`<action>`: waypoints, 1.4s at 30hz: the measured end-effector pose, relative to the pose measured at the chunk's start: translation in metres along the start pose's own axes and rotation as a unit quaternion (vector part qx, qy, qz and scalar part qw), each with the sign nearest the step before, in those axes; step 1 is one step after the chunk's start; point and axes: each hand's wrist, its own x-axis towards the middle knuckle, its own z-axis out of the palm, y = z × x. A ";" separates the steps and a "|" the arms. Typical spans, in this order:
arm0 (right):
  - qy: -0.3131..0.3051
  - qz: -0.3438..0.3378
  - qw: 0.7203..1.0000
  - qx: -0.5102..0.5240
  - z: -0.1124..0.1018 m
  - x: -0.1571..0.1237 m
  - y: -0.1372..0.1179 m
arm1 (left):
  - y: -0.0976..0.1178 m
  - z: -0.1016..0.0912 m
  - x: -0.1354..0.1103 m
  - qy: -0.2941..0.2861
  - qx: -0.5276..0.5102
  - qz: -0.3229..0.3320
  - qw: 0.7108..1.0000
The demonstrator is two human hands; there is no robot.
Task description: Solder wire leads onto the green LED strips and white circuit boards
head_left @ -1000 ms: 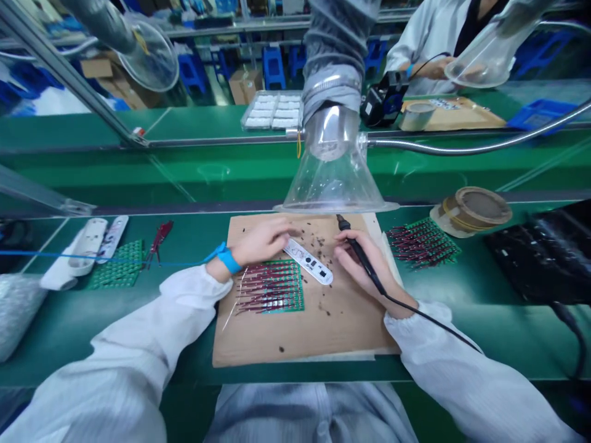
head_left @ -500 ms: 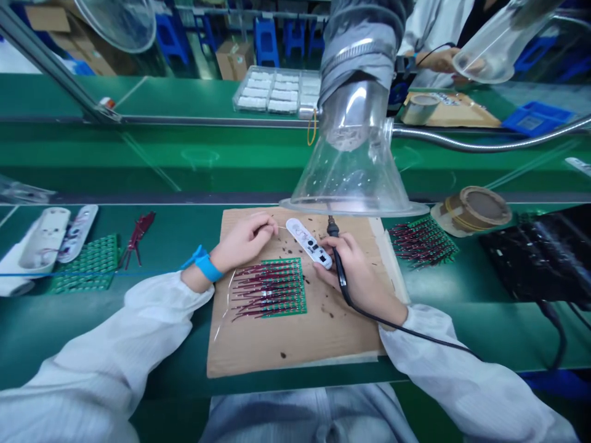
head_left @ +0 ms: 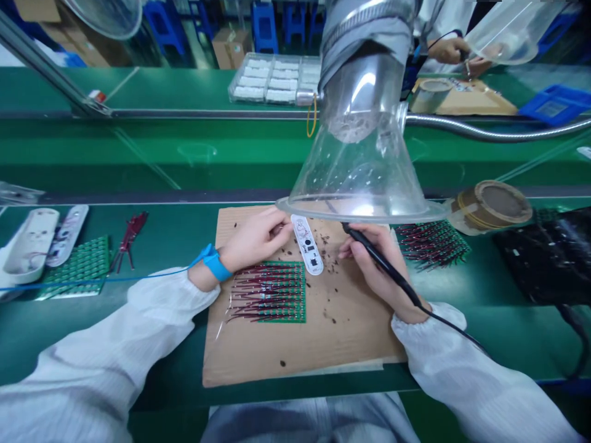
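My right hand (head_left: 381, 267) holds a black soldering iron (head_left: 392, 274), its front end under the rim of the clear fume hood (head_left: 360, 175). A long white circuit board (head_left: 308, 246) with black parts and thin wires lies on the cardboard (head_left: 249, 354), apart from my right hand. At its upper left end are the curled fingers of my left hand (head_left: 258, 240); what they pinch is hidden. A blue wrist strap (head_left: 216, 263) circles my left wrist. Just below that hand is a green board panel (head_left: 289, 292) with rows of dark red wires.
On the left are white casings (head_left: 34, 237), a green panel (head_left: 87, 264) and dark red wires (head_left: 127, 237). A second wired panel (head_left: 436, 243), a tape roll (head_left: 494, 206) and a black box (head_left: 545, 252) stand right. Across the bench, another person's hands (head_left: 455, 52) work.
My right hand and the soldering iron have moved right, off the white board. The board now lies more upright in view. My left hand has come right, closer to the board's upper end.
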 end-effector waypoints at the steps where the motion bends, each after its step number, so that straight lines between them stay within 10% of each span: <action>1: 0.014 -0.001 1.000 0.027 -0.002 0.000 0.000 | -0.001 0.003 0.002 -0.004 -0.002 0.011 1.000; 9: 0.111 -0.023 0.993 0.041 -0.007 -0.001 -0.002 | -0.013 0.010 -0.005 -0.007 0.031 0.034 0.999; 23: 0.004 -0.007 0.997 -0.081 -0.017 -0.006 0.002 | -0.009 0.008 -0.004 -0.042 0.042 -0.002 0.998; 42: 0.060 -0.001 0.998 -0.019 -0.015 -0.008 0.003 | -0.010 0.007 -0.004 -0.036 0.036 0.020 0.999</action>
